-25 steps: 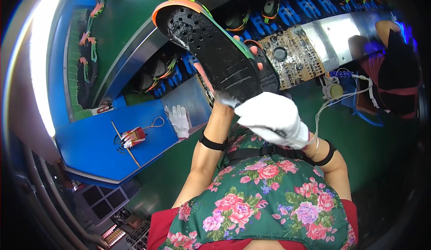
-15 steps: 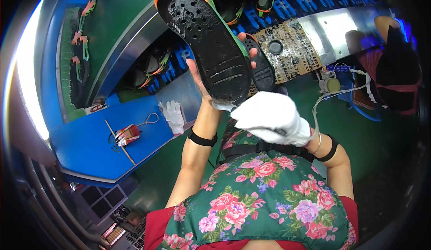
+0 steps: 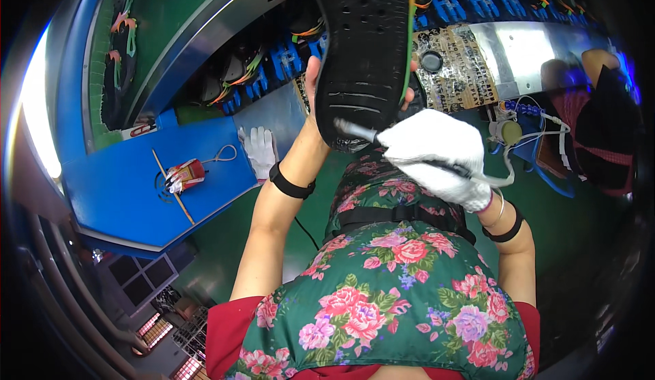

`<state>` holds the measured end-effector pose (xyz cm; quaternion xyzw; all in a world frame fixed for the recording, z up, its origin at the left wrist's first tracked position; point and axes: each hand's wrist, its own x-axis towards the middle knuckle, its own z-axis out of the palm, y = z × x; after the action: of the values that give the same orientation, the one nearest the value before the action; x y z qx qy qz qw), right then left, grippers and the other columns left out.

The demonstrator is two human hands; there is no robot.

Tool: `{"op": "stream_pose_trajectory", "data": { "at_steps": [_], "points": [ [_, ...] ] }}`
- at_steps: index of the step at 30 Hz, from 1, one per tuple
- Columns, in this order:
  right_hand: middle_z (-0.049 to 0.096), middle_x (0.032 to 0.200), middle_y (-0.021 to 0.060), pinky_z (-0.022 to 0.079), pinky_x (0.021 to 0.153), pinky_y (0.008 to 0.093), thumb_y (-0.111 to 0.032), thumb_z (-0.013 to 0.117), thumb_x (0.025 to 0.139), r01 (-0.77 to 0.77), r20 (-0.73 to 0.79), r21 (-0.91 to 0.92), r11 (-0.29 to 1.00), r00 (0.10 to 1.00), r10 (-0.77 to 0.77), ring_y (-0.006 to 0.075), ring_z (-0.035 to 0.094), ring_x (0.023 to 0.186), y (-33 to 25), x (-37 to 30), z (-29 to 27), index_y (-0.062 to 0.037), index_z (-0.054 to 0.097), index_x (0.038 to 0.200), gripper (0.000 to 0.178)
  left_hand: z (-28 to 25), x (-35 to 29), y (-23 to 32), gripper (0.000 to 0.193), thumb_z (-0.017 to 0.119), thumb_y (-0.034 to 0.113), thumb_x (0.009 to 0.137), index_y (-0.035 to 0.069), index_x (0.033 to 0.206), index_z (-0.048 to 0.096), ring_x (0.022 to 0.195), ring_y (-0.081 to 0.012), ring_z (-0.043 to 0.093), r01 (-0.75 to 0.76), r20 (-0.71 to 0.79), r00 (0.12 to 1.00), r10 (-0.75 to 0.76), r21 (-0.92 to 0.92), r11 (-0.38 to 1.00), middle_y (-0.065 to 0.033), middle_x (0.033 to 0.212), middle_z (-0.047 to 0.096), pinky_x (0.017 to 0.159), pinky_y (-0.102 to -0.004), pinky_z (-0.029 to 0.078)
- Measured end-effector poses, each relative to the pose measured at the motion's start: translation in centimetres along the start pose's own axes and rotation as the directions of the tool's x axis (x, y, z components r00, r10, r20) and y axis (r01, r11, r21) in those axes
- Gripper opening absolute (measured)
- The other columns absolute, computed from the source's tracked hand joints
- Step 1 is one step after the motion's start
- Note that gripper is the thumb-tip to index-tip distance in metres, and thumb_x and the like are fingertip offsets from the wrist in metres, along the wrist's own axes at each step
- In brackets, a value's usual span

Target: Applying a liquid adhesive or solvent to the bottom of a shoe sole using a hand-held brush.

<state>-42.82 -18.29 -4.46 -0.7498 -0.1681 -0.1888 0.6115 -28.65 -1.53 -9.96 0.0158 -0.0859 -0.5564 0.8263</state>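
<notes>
My bare left hand (image 3: 312,104) grips a long black shoe sole (image 3: 365,59) with an orange and green rim. The thumb shows along its left edge and the fingertips at its right edge. The sole's broad face, with rows of round holes and short ridges, is toward me. My right hand (image 3: 437,155), in a white knit glove, is closed around a brush (image 3: 356,131) with a pale tube (image 3: 501,175) running back from the grip. The brush tip lies at the sole's lower end, over its black surface. Another dark sole is mostly hidden behind the held one.
A cardboard-covered ledge (image 3: 464,73) with a small black round cap (image 3: 431,61) lies beyond. Behind it, a conveyor carries blue racks (image 3: 477,1) and shoes. On the left, a blue table (image 3: 123,189) holds a red-and-white container (image 3: 185,175), a stick and a white glove (image 3: 259,149). Someone sits at far right.
The sole has moved up and right and turned more upright, its top now out of frame. The right hand has moved slightly right, with the brush now over the sole's lower end.
</notes>
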Motion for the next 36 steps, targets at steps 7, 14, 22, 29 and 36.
{"op": "stream_pose_trajectory", "data": {
  "at_steps": [7,14,22,29,36],
  "points": [
    [0.077,0.109,0.0101,0.059,0.08,0.0355,-0.003,0.079,0.078,0.112,0.212,0.076,0.991,0.969,-0.125,0.0269,0.074,0.095,-0.8,-1.0,1.3,-0.0107,0.078,0.109,0.032,-0.5,-1.1,1.2,0.118,0.064,0.079,0.08,0.001,0.161,0.025,0.123,-0.0516,0.058,0.06,-0.24,0.971,-0.023,0.148,0.987,-0.0377,0.151,0.037,0.1,-0.0563,0.055],
    [0.079,0.094,0.0115,0.059,0.078,0.0358,-0.001,0.083,0.074,0.0,0.118,0.159,0.987,0.993,-0.019,0.027,0.076,0.089,0.0,-0.8,1.7,-0.0064,0.081,0.09,0.017,-1.1,-0.9,1.8,0.115,0.063,0.078,0.081,0.004,0.161,0.027,0.122,-0.0527,0.059,0.076,-0.239,0.97,-0.049,0.103,0.992,-0.0384,0.152,0.037,0.102,-0.0568,0.054],
    [0.078,0.1,0.0154,0.059,0.084,0.0336,0.003,0.081,0.077,-0.43,0.168,0.496,0.754,0.9,0.403,0.0221,0.075,0.092,-0.1,-1.5,2.3,0.0017,0.079,0.092,0.015,-1.9,-1.7,1.2,0.104,0.051,0.077,0.09,0.003,0.161,0.028,0.123,-0.0515,0.059,0.005,-0.218,0.976,0.025,0.137,0.991,-0.0355,0.152,0.04,0.106,-0.058,0.05],
    [0.078,0.098,0.0124,0.057,0.085,0.0335,0.002,0.079,0.079,-0.039,-0.064,-0.218,0.975,0.998,0.025,0.0226,0.074,0.09,1.6,3.9,-1.2,-0.0017,0.078,0.093,0.015,-2.3,-5.1,-2.4,0.084,0.041,0.068,0.1,0.006,0.157,0.039,0.127,-0.0492,0.058,-0.117,-0.333,0.942,0.039,-0.22,0.968,-0.0277,0.149,0.051,0.108,-0.0575,0.049],
    [0.077,0.094,0.0143,0.058,0.081,0.0373,0.004,0.078,0.075,-0.062,0.024,0.088,0.994,0.998,0.06,0.0264,0.074,0.093,1.0,4.0,-0.8,-0.0005,0.076,0.087,0.013,1.1,-8.7,-2.1,0.1,0.05,0.075,0.092,0.002,0.158,0.032,0.135,-0.0542,0.048,-0.165,-0.272,0.947,0.173,0.053,0.985,-0.0333,0.151,0.045,0.116,-0.0616,0.038]
  ]
}}
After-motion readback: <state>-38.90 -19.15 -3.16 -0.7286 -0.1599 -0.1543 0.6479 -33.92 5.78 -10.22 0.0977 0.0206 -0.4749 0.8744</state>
